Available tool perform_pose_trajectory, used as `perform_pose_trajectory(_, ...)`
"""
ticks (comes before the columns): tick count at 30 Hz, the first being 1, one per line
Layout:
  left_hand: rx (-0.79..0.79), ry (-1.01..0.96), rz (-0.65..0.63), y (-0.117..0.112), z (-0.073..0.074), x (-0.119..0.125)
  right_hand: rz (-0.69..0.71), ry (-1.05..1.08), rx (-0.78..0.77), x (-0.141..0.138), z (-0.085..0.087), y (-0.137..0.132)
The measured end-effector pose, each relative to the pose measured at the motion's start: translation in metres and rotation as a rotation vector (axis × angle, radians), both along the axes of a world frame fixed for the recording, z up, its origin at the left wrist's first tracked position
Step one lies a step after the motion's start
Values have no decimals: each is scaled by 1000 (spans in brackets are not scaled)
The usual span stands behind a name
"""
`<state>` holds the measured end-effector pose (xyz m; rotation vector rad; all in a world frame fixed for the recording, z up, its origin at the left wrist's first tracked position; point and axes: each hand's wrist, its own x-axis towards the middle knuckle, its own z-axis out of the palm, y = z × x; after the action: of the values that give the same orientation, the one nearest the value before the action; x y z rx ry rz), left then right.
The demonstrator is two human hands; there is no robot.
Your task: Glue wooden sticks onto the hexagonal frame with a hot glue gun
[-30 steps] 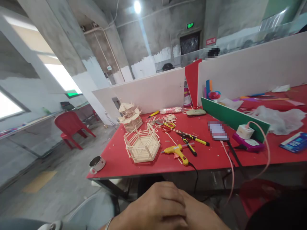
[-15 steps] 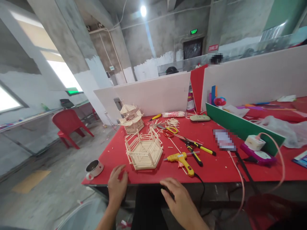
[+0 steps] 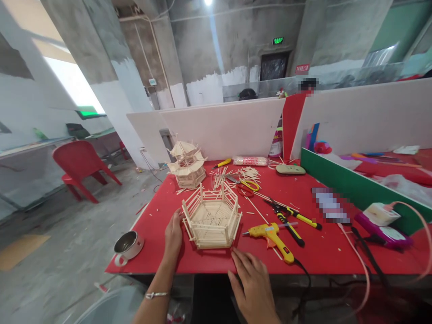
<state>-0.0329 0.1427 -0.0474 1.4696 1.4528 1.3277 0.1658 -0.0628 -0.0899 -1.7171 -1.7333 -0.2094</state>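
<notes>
**Steadying the hexagonal stick frame**

The red worktop (image 3: 324,254) is smooth and hard, so the light frame will likely slide if you push it from one side only. The hexagonal stick frame (image 3: 212,220) sits between your hands, near the front edge. It is pale bare wood, with thin sticks laid flat as a floor and stacked into low open walls whose posts stand up at the corners.

Your left hand (image 3: 173,234) lies open with its fingertips against the frame's left wall. Your right hand (image 3: 253,283) is open and empty, fingers spread on the worktop edge just short of the front right corner. Neither hand grips anything.

Press on the corners, where the sticks cross, rather than on a single rail, which looks easy to snap.

Beyond your left hand stands a tiered stick pagoda (image 3: 187,164). The yellow plastic glue gun (image 3: 272,233) lies just past your right hand, and the steel cup (image 3: 127,245) sits to the outside of your left. Loose sticks (image 3: 249,173) are scattered further back.
</notes>
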Motion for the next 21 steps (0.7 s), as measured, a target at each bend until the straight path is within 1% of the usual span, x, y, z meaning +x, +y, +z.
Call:
perform_pose_trajectory(3,-78,-130,-57,-3,0,2,-4,-5,-29,-3,5,1)
perform_pose_trajectory(5,-101,-144,-53,-5,2,2,-17,9,-52,-4,9,3)
perform_pose_trajectory(9,-109,-16,31,-10,3,-1,-59,21,-106,-7,15,9)
perform_pose_trajectory(11,-108,63,61,-13,4,-4,-104,20,-120,-10,16,11)
perform_pose_trajectory(14,-81,148,71,-19,4,-6,-166,68,-74,-13,15,13)
perform_pose_trajectory(16,-60,171,75,-21,4,-6,-157,139,-25,-13,15,11)
perform_pose_trajectory(19,-59,154,61,-21,4,-3,-107,191,40,0,18,5)
perform_pose_trajectory(20,-63,146,51,-21,3,-3,-123,172,60,10,20,3)
perform_pose_trajectory(21,-60,133,49,-20,3,-2,-170,138,75,21,22,0)
